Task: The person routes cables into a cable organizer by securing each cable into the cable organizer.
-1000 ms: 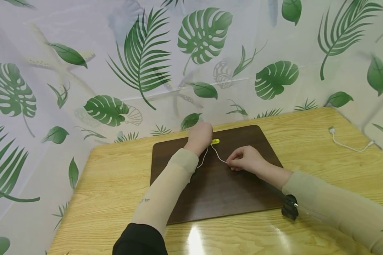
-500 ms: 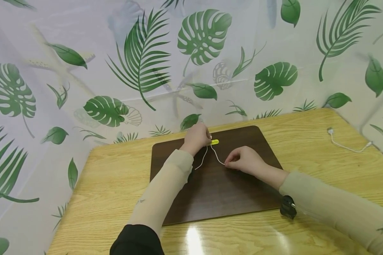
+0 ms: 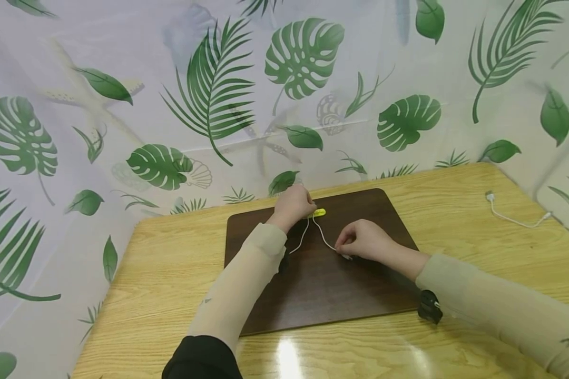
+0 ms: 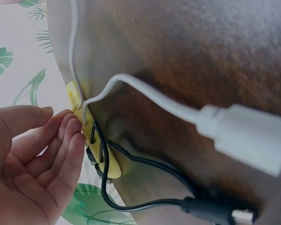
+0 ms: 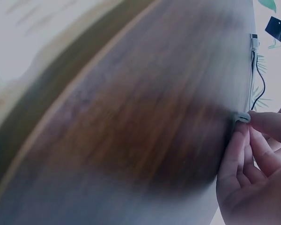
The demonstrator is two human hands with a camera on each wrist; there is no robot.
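A yellow cable holder (image 3: 319, 212), a slim strip with holes, lies near the back of a dark brown board (image 3: 322, 295). White cable (image 4: 145, 91) runs through it, with two lengths coming towards me. In the left wrist view a black cable (image 4: 150, 161) passes through the same strip, its small loops on the far side. My left hand (image 3: 291, 206) grips at the strip's edge beside the white cable; the fingertips are partly hidden. Between thumb and fingers, my right hand (image 3: 367, 239) pinches the white cable at its plug (image 5: 242, 117).
A short white cable (image 3: 514, 218) lies on the wooden table (image 3: 161, 284) at the right. Leaf-patterned cloth (image 3: 275, 105) hangs behind the table. The left wrist view shows a white plug (image 4: 253, 138) and a black plug (image 4: 220, 208) over the board.
My right hand has shifted slightly, and a white plug now shows below its fingers. The left hand drew back a little to the left and stays at the yellow cable holder.
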